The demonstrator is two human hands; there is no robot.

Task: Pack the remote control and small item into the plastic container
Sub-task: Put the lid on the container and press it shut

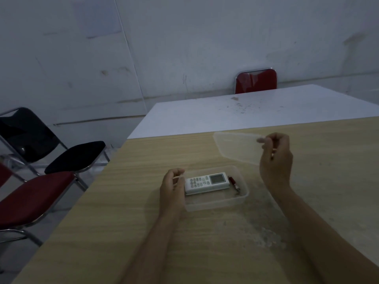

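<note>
Container (217, 203) holds remote (207, 182) and small red item (233, 182)

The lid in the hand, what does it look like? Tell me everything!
The lid is a thin, see-through, cloudy plastic sheet, rectangular with rounded corners and a raised rim. The right hand pinches its right edge and holds it tilted in the air above the wooden table, beyond the open container. Nothing else touches it.

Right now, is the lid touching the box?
Apart. The head view shows the right hand holding the clear lid up beyond the container, with bare table visible between them.
</note>
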